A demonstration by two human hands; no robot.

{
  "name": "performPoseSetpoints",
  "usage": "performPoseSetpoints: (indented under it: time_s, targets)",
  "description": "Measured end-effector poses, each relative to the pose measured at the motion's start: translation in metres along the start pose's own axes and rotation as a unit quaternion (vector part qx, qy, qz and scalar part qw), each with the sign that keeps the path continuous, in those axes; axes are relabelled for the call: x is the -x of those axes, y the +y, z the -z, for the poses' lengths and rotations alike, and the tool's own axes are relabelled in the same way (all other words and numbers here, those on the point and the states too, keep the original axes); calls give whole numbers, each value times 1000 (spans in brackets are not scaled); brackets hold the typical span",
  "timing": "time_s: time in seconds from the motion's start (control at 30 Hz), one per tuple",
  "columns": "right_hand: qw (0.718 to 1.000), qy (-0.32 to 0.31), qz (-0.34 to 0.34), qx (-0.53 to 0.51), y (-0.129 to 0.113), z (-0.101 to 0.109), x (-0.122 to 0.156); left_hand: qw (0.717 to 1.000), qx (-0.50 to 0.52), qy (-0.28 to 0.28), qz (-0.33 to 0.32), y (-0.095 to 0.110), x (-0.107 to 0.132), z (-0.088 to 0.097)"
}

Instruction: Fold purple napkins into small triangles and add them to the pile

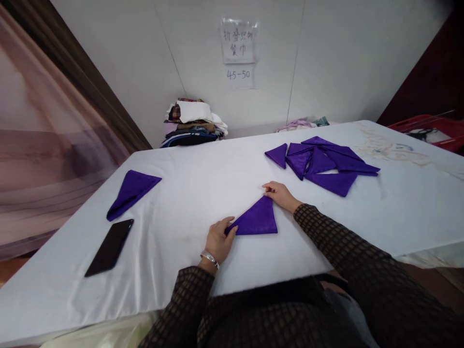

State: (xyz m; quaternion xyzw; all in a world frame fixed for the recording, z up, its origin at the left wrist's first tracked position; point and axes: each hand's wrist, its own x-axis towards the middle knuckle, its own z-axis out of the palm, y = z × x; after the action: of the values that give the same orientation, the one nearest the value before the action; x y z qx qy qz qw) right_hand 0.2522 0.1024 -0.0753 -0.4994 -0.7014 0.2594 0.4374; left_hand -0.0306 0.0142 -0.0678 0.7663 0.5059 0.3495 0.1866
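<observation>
Saw one smooth, pale wall (108,48) and, slanting down at the left, one sheer pinkish curtain (54,145). Saw one desk (188,193) dressed in a satiny white cloth (148,285), wrinkled toward the front left and marked at the far right with a faint tan pattern (389,147). Made out two sleeves (344,246) in a dark, brown-checked weave. Found one uneven stack of folded clothes (195,125) against the wall and one glossy red basket (449,144) at the right edge.

Counted at least five overlapping purple pieces in one napkin cluster (326,183) at the right, exact number hidden; one folded side napkin (134,193) at the left; one triangular front napkin (257,220), smooth and flat on the desk between two hands. Noticed one black, slab-shaped phone (110,247) near the side napkin.

Counted two paper notes on the wall: on the upper note (239,41), read handwritten Chinese, second line "餐巾"; on the lower note (241,76), "45-50".

Saw the left hand's (219,241) grip pinched on the front napkin's left corner, the right hand's (284,195) grip closed at its top corner. Spotted one silvery bracelet (210,257) around the left wrist.
</observation>
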Motion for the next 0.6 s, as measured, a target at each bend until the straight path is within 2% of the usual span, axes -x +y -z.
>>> performPoseSetpoints:
  time_s: [0.13,0.27,0.47,0.6]
  targets:
    - [998,6,21,59,5,0,1,998,5,43,43,0,8,2]
    - [996,3,14,90,11,-1,1,994,40,37,91,-1,14,3]
    - [985,19,25,169,14,3,2,992,26,47,115,1,19,4]
    - [984,17,27,177,18,5,1,990,-11,66,127,-4,25,12]
